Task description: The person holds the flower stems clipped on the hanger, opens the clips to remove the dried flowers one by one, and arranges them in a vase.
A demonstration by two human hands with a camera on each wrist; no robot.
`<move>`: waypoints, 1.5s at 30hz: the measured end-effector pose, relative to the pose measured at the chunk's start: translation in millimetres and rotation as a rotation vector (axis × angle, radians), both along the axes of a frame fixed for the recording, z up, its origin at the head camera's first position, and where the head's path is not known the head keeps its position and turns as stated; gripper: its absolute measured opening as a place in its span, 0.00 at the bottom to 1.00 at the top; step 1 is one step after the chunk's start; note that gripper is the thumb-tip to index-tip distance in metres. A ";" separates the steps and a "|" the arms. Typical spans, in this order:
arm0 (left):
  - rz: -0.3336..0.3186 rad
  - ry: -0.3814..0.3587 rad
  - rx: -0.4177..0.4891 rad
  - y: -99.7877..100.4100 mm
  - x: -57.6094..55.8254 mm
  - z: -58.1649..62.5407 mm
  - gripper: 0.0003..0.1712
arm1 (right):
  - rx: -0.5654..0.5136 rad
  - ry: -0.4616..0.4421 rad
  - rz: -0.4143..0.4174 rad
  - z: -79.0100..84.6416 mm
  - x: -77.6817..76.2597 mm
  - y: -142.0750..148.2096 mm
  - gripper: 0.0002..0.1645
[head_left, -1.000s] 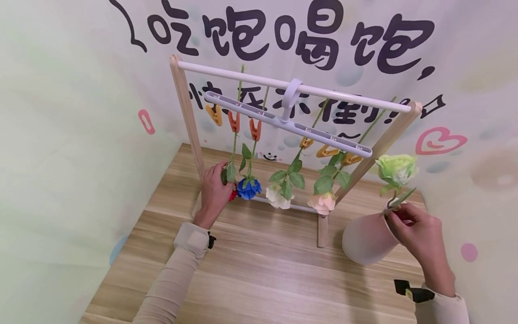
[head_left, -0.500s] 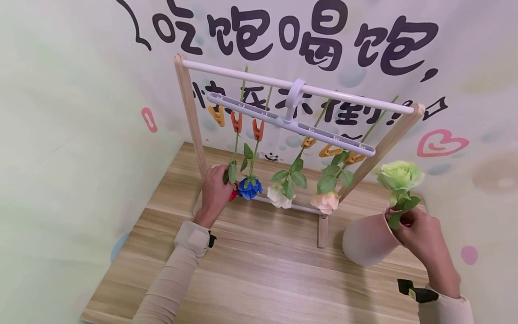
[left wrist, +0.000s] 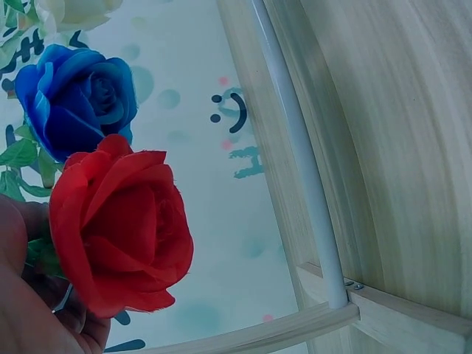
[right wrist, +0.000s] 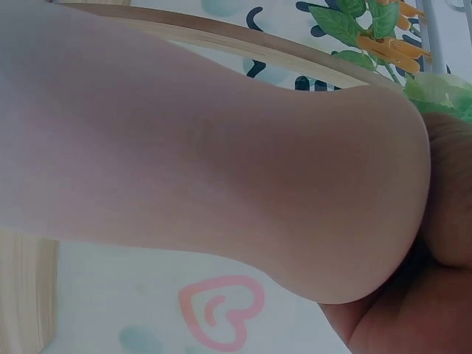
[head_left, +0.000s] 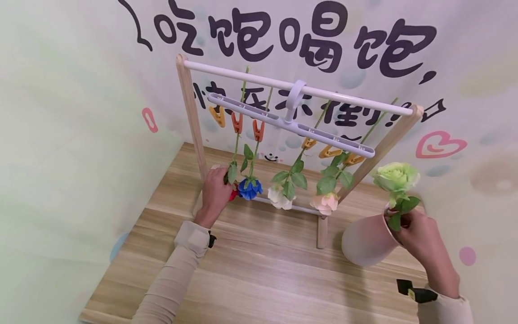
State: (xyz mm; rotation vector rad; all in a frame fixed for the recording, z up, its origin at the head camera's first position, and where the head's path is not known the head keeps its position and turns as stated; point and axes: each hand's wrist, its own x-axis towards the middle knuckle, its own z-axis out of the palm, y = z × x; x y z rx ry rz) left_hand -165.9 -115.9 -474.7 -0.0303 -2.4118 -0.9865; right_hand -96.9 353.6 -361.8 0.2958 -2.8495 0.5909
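Observation:
My left hand [head_left: 216, 191] grips an upside-down red rose [left wrist: 122, 228] just behind its bloom; in the head view the hand hides most of that flower. Its stem runs up to an orange clip [head_left: 237, 123]. Beside it a blue rose [head_left: 249, 188] hangs from another orange clip [head_left: 258, 130]. On the right, my right hand [head_left: 422, 236] pinches the stem of an upright green rose [head_left: 396, 177] at the mouth of a pink-white vase [head_left: 366, 243]. The lower stem is out of sight. In the right wrist view the vase [right wrist: 243, 169] fills most of the picture.
A wooden rack [head_left: 190, 112] with a white top bar [head_left: 251, 77] carries a lilac clip hanger [head_left: 279, 120]. White [head_left: 280, 197] and pink [head_left: 325, 203] roses also hang there, heads down. A yellow clip [head_left: 217, 117] holds nothing. Printed cloth stands behind the wooden table [head_left: 259, 279].
The green rose has turned upright above the vase mouth, its leaves now beside my right fingers. My left hand stays at the red rose. The head view has shifted slightly.

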 end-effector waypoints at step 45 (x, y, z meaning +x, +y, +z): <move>-0.019 -0.005 -0.002 -2.3 3.0 -0.2 0.12 | -0.244 0.643 -0.011 67.7 0.8 -65.9 0.21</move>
